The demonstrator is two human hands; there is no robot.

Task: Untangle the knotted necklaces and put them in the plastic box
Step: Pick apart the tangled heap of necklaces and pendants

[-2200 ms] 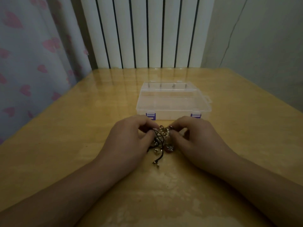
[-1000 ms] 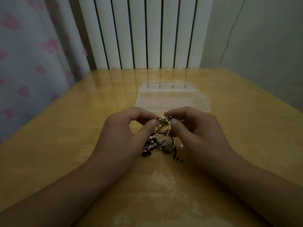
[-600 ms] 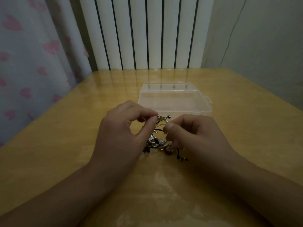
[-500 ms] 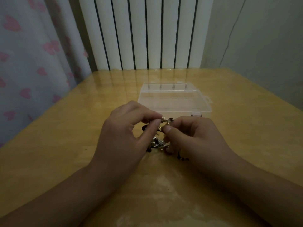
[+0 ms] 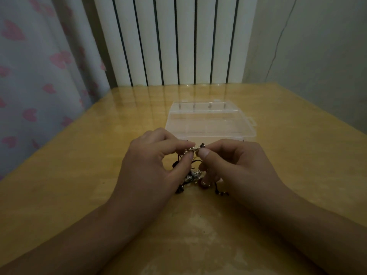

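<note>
Just in front of the closed plastic box (image 5: 210, 124), the knotted necklaces (image 5: 193, 171) are pinched at their top by the left hand (image 5: 153, 167), thumb against forefinger. The same gold piece is gripped by the right hand (image 5: 238, 165); the tangle's lower part hangs onto the table (image 5: 79, 175).

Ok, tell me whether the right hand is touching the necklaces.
Touching: the head view shows the right hand pinching the gold part atop the knotted necklaces.
</note>
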